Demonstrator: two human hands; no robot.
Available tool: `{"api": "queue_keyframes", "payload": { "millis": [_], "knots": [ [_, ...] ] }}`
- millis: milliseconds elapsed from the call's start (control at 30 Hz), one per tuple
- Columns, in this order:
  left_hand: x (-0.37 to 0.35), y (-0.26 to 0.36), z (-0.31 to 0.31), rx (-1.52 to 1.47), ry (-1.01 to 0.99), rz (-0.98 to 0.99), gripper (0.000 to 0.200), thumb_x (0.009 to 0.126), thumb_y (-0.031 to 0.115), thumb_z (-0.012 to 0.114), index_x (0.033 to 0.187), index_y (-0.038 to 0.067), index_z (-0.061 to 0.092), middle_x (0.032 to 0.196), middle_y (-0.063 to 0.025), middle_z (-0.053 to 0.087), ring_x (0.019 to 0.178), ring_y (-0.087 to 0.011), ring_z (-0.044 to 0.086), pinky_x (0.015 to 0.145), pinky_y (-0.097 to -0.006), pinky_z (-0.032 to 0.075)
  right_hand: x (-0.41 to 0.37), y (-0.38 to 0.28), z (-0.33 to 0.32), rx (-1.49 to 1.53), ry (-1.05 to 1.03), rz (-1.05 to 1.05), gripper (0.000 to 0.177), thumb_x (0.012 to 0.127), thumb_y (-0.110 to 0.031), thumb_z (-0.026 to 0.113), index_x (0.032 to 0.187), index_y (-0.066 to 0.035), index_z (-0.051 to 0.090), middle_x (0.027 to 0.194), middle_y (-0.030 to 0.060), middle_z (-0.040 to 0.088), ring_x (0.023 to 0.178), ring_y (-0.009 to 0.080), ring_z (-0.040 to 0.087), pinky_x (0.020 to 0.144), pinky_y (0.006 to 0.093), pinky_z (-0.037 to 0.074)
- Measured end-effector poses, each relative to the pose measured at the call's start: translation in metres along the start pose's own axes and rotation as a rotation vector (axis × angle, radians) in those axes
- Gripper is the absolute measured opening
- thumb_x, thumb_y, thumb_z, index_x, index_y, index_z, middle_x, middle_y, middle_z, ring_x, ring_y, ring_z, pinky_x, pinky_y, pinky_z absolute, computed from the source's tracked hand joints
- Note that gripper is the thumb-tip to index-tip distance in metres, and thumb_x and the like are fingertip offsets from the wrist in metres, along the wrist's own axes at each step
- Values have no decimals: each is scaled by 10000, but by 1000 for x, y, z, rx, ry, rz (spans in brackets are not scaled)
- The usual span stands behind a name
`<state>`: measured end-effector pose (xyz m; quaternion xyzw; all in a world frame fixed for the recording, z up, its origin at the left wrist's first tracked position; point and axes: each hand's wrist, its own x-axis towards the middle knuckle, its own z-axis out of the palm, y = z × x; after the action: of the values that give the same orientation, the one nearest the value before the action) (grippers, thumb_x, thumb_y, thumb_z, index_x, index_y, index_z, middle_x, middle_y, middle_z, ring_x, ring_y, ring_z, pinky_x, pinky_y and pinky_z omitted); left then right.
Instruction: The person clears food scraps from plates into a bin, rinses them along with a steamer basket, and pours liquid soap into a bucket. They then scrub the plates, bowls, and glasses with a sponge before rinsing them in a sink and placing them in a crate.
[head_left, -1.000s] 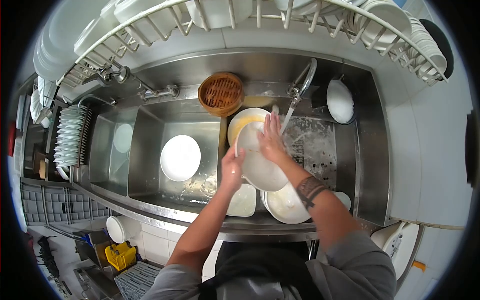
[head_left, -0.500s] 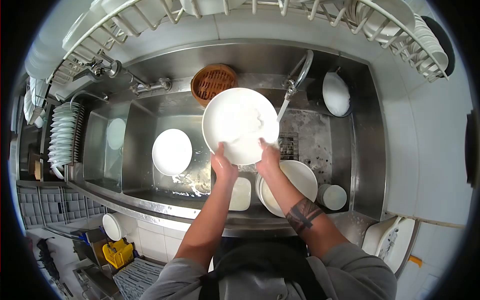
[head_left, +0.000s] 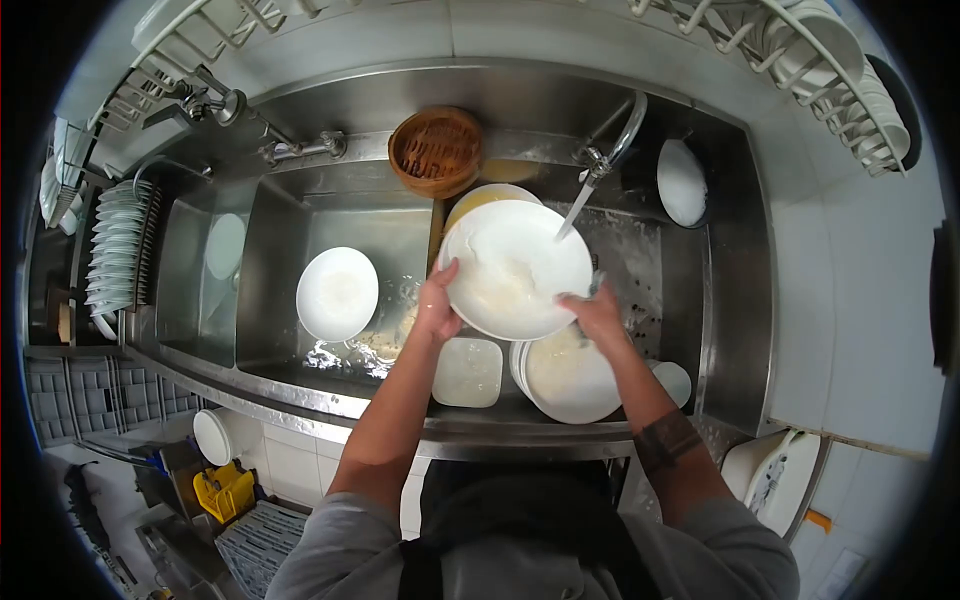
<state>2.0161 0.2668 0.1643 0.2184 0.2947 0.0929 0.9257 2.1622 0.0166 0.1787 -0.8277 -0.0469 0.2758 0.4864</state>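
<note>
— What is seen to the left of the curved steel tap [head_left: 612, 150]?

— Well to the left of the tap and lower, a round white plate [head_left: 337, 293] is lying in the left steel basin [head_left: 290, 215]. Nearer the tap, the left hand [head_left: 437, 305] is closed on the left rim of a large round white ceramic dish [head_left: 515, 268], with the thumb laid on top.

— And the dish itself?

— It is held tilted just below and left of the tap. Its upper right part is struck by the thin water stream [head_left: 572, 215].

— The right hand?

— The right hand [head_left: 597, 315] is found straight below the tap, with fingers curled at the dish's lower right rim. Whether the rim or a scrubber is gripped cannot be told.

— Which step is judged to be in hand?

— Rinsing under the stream, most likely. For the next move, the dish would need to be turned so that its dry part is brought under the tap. The grip should be kept firm, since a wet rim is easily lost over the stack of white plates [head_left: 570, 378] below the tap.
</note>
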Motion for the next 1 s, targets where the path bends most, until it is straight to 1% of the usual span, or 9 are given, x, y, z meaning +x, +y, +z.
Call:
{"api": "queue_keyframes", "payload": {
  "millis": [167,300,333,467,600,667,733,867,1000],
  "knots": [
    [-5,-46,38,104,-2,-37,571,1089,361,542,1580,133,358,1493,-130,540,1312,-317,588,1079,-497,519,32,-51,-13,-969,194,-346,793,919,-291,722,1552,40,375,1563,338,398,1407,464,443,1158,567,339],
    [2,-59,84,269,-103,-5,611,1103,470,462,1593,125,345,1511,-136,526,1335,-331,570,1078,-541,496,139,34,100,-914,120,-647,677,986,-305,562,1560,12,394,1639,400,182,1491,537,306,1218,638,212],
    [1,-58,92,361,-65,-3,614,1108,498,430,1587,121,355,1509,-135,530,1328,-329,577,1050,-543,515,76,-54,75,-843,-442,-317,664,1024,-325,501,1591,-15,348,1624,399,238,1506,515,311,1247,565,230],
    [24,-46,48,260,164,93,550,1130,476,356,1539,108,380,1465,-162,553,1285,-357,613,975,-556,582,23,-42,30,-508,-723,-520,546,1059,-428,465,1490,-100,535,1547,310,457,1475,448,395,1231,509,286],
    [14,-32,38,311,118,63,528,1128,438,400,1549,121,383,1477,-151,545,1311,-342,599,992,-561,573,99,46,17,-1095,-533,-871,531,1052,-430,475,1510,-167,529,1570,268,453,1491,457,365,1254,571,201],
    [14,-43,56,383,81,41,536,1124,439,417,1553,119,388,1478,-145,544,1298,-330,605,987,-551,574,138,69,64,-1051,174,-859,517,1043,-366,485,1508,-144,519,1571,263,445,1499,468,345,1245,633,147],
    [11,-53,87,469,88,26,569,1111,449,458,1559,105,392,1468,-138,548,1255,-312,621,970,-523,579,105,-5,88,-484,-331,-384,555,1018,-257,516,1510,-8,447,1570,324,406,1496,459,355,1251,525,245],
    [32,-43,28,262,201,153,457,1125,388,447,1505,135,447,1388,-130,604,1176,-312,664,847,-473,633,78,-20,87,-492,-961,-592,648,1077,-328,503,1622,-40,301,1644,235,358,1500,385,378,1259,436,274],
    [-7,8,21,256,243,212,418,1126,312,443,1453,52,461,1350,-183,608,1226,-354,631,1029,-553,542,42,2,9,-586,-513,-737,555,1007,-279,619,1449,17,459,1435,217,560,1303,389,554,1151,478,403]
  ]
}}
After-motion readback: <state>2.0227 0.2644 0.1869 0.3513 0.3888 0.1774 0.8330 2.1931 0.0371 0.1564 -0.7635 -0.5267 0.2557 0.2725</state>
